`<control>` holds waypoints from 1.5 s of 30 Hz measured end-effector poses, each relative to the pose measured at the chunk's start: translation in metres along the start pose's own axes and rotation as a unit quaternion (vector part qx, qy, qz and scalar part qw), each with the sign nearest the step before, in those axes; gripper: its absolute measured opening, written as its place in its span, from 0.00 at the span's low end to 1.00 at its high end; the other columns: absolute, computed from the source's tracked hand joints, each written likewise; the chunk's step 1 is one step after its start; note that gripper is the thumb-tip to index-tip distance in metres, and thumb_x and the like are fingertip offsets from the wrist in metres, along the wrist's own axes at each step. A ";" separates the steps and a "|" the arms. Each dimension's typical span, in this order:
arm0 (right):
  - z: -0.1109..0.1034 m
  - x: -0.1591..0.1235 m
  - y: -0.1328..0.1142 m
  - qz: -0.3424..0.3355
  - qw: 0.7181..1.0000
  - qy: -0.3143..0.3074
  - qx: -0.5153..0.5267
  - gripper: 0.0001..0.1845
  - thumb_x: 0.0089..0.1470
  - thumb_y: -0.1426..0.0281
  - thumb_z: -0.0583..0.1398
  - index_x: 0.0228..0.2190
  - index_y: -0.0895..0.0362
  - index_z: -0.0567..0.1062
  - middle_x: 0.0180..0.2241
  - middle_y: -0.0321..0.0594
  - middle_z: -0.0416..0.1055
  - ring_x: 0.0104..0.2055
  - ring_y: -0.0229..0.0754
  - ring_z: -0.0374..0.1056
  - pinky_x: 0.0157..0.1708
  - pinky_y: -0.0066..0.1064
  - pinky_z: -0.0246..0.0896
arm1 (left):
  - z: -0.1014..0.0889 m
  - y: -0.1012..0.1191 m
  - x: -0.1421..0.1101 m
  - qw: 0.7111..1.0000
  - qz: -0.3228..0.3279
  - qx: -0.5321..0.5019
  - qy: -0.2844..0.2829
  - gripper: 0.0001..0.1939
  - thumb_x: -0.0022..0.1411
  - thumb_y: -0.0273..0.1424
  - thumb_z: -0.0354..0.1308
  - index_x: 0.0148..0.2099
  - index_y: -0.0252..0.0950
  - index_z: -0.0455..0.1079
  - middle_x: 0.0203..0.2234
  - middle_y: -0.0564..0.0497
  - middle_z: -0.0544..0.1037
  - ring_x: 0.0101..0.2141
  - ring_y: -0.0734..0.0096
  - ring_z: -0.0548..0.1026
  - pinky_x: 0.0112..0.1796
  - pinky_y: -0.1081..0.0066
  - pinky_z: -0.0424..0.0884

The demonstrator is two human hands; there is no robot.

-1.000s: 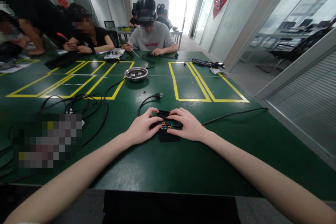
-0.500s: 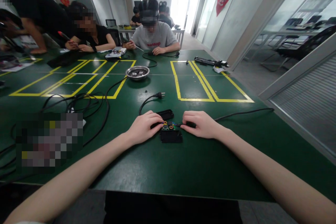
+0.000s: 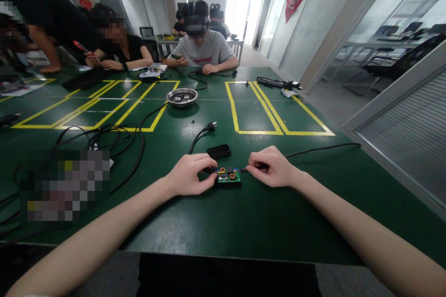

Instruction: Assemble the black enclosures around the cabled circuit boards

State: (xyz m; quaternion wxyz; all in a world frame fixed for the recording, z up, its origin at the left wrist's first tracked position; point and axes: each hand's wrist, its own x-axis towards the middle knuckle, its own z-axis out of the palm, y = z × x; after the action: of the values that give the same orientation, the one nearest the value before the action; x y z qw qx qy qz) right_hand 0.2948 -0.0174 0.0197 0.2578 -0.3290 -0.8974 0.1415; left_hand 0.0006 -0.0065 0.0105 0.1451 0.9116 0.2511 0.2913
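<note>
A small green circuit board [image 3: 234, 179] with copper-wound coils lies over a black case half [image 3: 228, 186] on the table in front of me. Closed around the black cord at the board's left end is my left hand [image 3: 191, 174]; that cord runs behind the hand to a plug [image 3: 210, 126]. My right hand [image 3: 273, 167] pinches the black cable [image 3: 245, 170] joined to the board's right end by thin blue wires. Just beyond the board lies the other black case half [image 3: 219, 151], hollow side up. My fingers partly cover both cords.
Beyond the plug stands a metal bowl [image 3: 181, 97] with small metal parts. Tangled black cables [image 3: 97, 137] lie at the left beside a blurred-out object [image 3: 66, 185]. Yellow tape [image 3: 278, 132] marks the green table. Across it, a person in grey [image 3: 205, 51] works.
My right hand has moved right, off the board and onto its cable. The board has come nearer to me, from between the two case halves to over the near one.
</note>
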 end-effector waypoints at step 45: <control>0.029 0.010 0.011 0.073 0.996 -0.021 -0.056 0.09 0.61 0.73 0.58 0.28 0.55 0.72 0.29 0.37 0.70 0.31 0.40 0.66 0.33 0.30 0.58 | 0.006 -0.002 0.001 0.971 0.002 0.215 -0.104 0.11 0.73 0.38 0.58 0.44 0.36 0.75 0.37 0.46 0.80 0.41 0.60 0.77 0.41 0.64 0.70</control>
State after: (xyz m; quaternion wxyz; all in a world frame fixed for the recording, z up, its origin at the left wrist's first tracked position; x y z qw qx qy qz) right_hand 0.2782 -0.0052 -0.0050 0.2089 -0.4043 -0.8828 0.1163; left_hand 0.0040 -0.0056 0.0056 -0.0293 0.9474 0.2890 0.1344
